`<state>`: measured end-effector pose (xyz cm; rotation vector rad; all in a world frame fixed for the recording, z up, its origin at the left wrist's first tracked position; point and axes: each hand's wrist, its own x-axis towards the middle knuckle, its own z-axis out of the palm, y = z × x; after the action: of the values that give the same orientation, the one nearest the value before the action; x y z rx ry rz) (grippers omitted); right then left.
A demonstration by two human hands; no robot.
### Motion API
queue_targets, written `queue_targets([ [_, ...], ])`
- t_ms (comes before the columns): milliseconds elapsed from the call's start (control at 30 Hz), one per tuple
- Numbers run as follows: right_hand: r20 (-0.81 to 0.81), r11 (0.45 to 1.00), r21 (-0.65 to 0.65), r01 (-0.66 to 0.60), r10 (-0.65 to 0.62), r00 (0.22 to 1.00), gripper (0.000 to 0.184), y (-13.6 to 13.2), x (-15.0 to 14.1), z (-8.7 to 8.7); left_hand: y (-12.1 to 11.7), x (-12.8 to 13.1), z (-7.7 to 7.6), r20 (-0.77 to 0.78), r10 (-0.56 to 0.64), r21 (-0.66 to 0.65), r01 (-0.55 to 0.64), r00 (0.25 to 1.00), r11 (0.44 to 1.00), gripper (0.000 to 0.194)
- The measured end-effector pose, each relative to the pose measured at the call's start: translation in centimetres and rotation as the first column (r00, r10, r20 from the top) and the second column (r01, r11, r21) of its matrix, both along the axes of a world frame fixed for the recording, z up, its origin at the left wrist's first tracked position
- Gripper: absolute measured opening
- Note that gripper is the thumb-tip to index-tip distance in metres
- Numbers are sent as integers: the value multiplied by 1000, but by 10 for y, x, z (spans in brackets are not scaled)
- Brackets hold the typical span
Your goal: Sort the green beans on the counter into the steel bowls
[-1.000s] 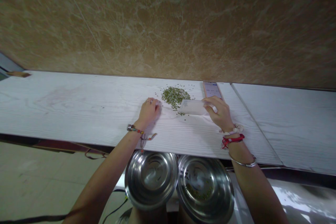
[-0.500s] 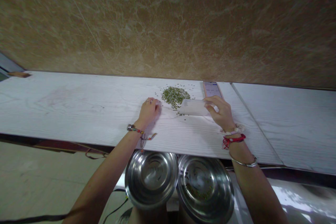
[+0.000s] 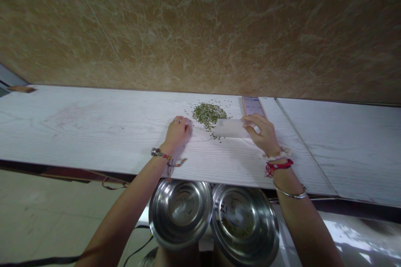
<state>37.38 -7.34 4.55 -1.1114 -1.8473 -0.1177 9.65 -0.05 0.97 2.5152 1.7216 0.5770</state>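
A loose pile of small green beans (image 3: 207, 113), like mung beans, lies on the white wood-grain counter (image 3: 94, 129), with stray ones around it. My right hand (image 3: 261, 132) pinches the right end of a clear plastic container (image 3: 231, 128) between thumb and fingers. The container lies lengthwise, its left end against the pile's lower right edge; whether that end is open I cannot tell. Left of the pile, my left hand (image 3: 178, 131) rests on the counter with its fingers curled under. Anything inside those fingers is hidden.
A phone (image 3: 252, 106) with its screen lit lies behind my right hand. Below the counter edge are two steel bowls: the left bowl (image 3: 181, 212) and the right bowl (image 3: 246, 225), which has some beans inside. A marble-patterned wall (image 3: 200, 29) rises behind. A cable (image 3: 139, 246) hangs lower left.
Both hands and the container stay almost in place. The digits on the phone screen look different.
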Motion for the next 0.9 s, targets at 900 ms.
queue_targets([
  [900, -30, 999, -45, -23, 22, 999, 12, -3, 12, 4, 2, -1, -3, -5, 2, 33, -2, 1000, 999, 30],
])
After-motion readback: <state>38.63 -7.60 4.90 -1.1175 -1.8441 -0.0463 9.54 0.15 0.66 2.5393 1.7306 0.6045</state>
